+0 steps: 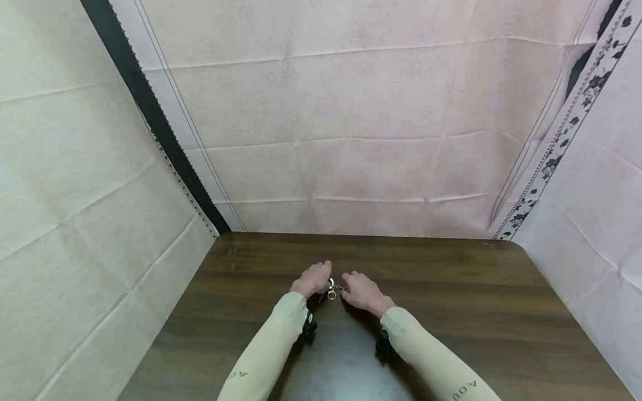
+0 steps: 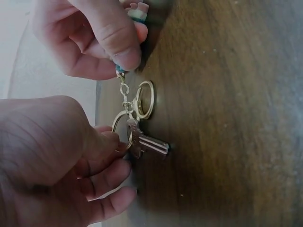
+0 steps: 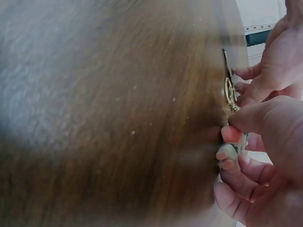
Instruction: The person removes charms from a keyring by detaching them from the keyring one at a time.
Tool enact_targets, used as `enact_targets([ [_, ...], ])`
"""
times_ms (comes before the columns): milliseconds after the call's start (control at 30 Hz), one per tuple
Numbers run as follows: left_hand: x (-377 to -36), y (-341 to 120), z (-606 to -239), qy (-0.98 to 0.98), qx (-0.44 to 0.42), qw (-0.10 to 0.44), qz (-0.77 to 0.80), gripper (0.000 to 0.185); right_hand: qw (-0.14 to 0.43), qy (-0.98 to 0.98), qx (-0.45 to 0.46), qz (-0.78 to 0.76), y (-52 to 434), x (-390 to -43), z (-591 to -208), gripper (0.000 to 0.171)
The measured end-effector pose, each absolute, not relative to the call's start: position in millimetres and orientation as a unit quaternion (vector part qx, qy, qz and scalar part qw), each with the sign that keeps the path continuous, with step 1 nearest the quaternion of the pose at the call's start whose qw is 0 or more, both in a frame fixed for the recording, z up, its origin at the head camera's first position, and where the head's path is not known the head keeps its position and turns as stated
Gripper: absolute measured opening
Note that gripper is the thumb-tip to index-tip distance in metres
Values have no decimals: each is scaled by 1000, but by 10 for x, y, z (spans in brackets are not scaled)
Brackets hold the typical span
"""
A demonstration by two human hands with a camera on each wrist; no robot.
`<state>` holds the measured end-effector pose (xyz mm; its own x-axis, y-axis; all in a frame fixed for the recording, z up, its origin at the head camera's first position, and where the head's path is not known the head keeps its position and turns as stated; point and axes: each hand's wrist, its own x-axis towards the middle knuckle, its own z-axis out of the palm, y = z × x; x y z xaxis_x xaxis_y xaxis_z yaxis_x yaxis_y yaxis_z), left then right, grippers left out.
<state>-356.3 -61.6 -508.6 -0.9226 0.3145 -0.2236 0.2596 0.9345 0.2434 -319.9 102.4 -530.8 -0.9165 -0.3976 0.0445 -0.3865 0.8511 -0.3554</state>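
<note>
A small gold keychain (image 1: 332,291) hangs between my two hands just above the dark wooden table (image 1: 451,289). In the left wrist view, my left hand (image 2: 118,147) pinches the gold split ring (image 2: 122,124), which carries a brass key (image 2: 147,143) whose tip touches the wood. A gold oval clasp (image 2: 145,100) hangs off a short chain. My right hand (image 2: 129,60) pinches the top of that chain at a striped charm (image 2: 137,11). In the right wrist view, my right hand (image 3: 233,137) grips the pale charm (image 3: 230,150), with the gold ring (image 3: 228,91) above it.
Pink patterned cloth (image 1: 351,122) walls the table's far edge and both sides. A dark strip (image 1: 150,111) runs down the left corner and a floral border (image 1: 557,150) down the right. Both forearms wear pale sleeves (image 1: 271,345).
</note>
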Motion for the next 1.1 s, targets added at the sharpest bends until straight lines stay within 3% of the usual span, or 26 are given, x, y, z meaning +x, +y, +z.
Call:
enact_targets([
  [300,-3564,-633,-5081,951,205,129,193,18,38,942,-195,-272,1132,-3180,-5250,12],
  [600,-3437,-615,-4865,933,232,76,266,7,4,929,-183,-322,1251,-3100,-5037,21],
  [1100,-3142,-495,-4320,888,314,-49,333,4,-63,891,-173,-414,1459,-2802,-4552,10],
])
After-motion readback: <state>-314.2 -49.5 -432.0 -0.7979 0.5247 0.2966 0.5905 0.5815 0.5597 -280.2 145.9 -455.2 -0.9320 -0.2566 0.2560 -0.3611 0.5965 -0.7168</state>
